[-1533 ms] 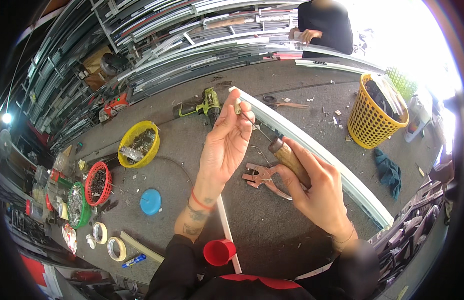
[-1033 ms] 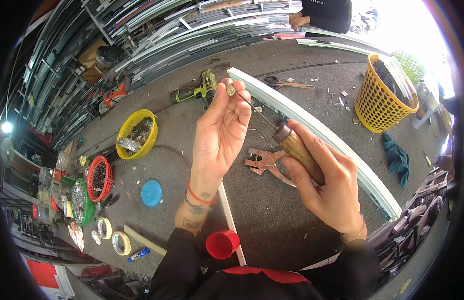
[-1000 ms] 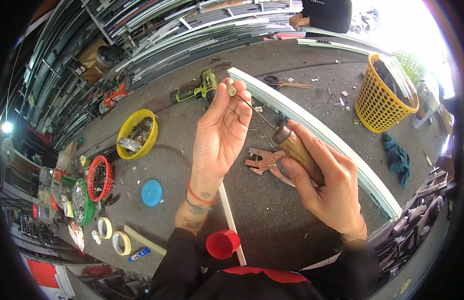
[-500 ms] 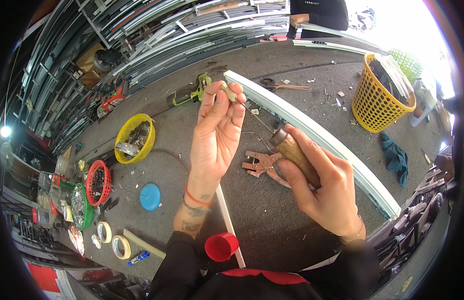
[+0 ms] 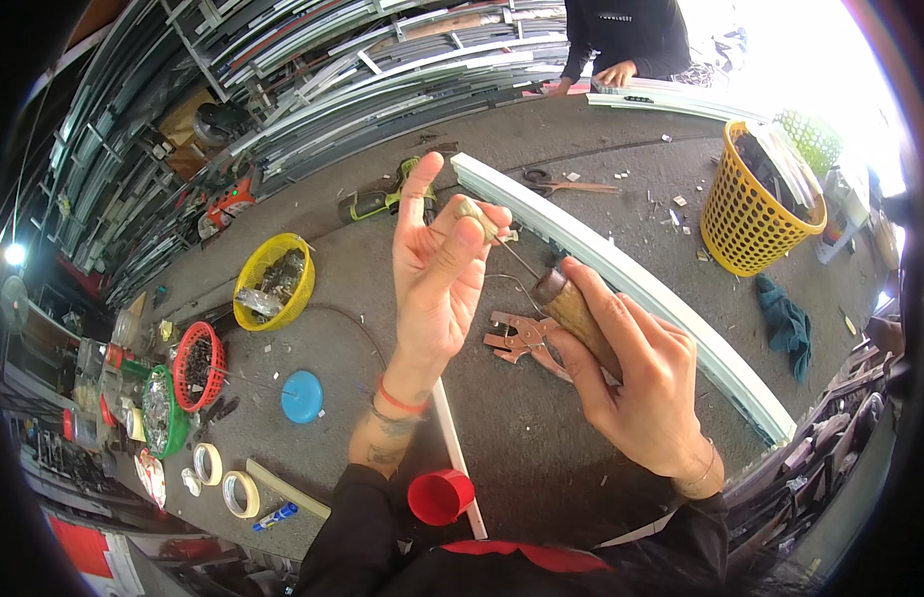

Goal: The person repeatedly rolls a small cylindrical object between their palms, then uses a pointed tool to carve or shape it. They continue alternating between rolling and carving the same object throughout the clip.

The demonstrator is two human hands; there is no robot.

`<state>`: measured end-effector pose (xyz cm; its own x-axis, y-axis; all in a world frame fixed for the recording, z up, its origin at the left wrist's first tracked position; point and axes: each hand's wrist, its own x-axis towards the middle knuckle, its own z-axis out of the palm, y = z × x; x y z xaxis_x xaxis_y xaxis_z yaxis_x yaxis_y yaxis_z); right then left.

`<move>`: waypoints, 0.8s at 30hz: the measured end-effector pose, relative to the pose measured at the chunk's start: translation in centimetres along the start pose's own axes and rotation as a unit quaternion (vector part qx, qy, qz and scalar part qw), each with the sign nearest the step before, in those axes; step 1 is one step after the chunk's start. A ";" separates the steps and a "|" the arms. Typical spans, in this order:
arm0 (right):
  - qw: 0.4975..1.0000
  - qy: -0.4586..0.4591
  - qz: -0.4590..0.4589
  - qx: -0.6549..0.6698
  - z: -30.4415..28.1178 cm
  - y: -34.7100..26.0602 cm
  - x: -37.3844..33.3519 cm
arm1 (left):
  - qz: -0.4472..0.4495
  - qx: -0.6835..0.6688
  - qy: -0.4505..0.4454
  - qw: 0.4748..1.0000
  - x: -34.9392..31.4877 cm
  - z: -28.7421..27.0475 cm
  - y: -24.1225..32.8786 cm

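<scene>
My right hand (image 5: 646,398) is wrapped round the brown wooden handle (image 5: 584,323) of a tool with a thin metal shaft (image 5: 522,261). Its shaft points up and left to a small beige piece (image 5: 476,217), pinched between the thumb and fingers of my left hand (image 5: 439,289). The left index finger stands out straight. Whether the tip sits inside the piece or only touches it, I cannot tell. Below the shaft lie copper-coloured pliers (image 5: 522,336), partly behind my right hand. A long white profile (image 5: 641,289) runs diagonally beyond both hands.
Scissors (image 5: 571,186) and a green power drill (image 5: 382,199) lie farther off. Yellow baskets (image 5: 745,234), a red basket (image 5: 219,373), a blue disc (image 5: 302,397), tape rolls (image 5: 245,511) and a red cup (image 5: 441,497) stand around. At the back, a person (image 5: 626,40) handles another profile (image 5: 671,104).
My left index finger has straightened upward off the beige piece. Both hands have shifted slightly with piece and tool. The other person's hands have come down onto their profile.
</scene>
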<state>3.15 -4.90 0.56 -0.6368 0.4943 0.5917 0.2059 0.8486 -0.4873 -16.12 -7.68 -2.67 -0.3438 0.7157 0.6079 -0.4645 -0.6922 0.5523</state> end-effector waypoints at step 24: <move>0.985 0.015 0.002 0.171 2.4 1.6 1.1 | -0.008 0.232 -0.093 0.968 -0.6 1.1 0.1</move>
<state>1.01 -3.43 -1.15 -0.6129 0.5080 0.6052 -0.0560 0.7361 -0.6746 -15.05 -8.32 -2.30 -0.1664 0.7272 0.6660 -0.0366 -0.6795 0.7328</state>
